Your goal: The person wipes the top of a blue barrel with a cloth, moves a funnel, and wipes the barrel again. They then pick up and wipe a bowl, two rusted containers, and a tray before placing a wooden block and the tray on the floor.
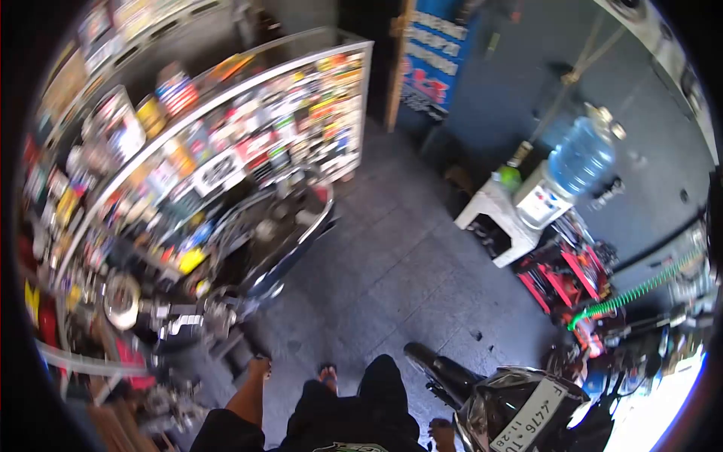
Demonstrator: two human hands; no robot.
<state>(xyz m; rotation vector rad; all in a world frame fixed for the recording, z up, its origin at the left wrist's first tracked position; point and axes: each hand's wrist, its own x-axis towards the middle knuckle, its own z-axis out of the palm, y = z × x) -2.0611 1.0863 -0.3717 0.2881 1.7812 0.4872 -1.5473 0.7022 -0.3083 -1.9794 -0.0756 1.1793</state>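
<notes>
My left hand (260, 367) hangs at the end of my bent arm, in front of the partly stripped motorbike (218, 320) on the left. Its fingers look loosely curled, but blur hides whether anything is in them. Low in the view, my right hand (442, 433) is beside a dark motorcycle (482, 410) that carries a white number plate (531, 414). The fingers of that hand are smeared, and I cannot make out if they touch the bike. My sandalled foot (328, 374) shows on the dark tiled floor (376, 279).
A glass display case (282, 124) packed with small parts runs along the left. At the right, a blue water bottle (581, 157) tops a dispenser on a white stool (501, 215). Beside it stand a red tool rack (561, 279) and a green coiled hose (640, 290).
</notes>
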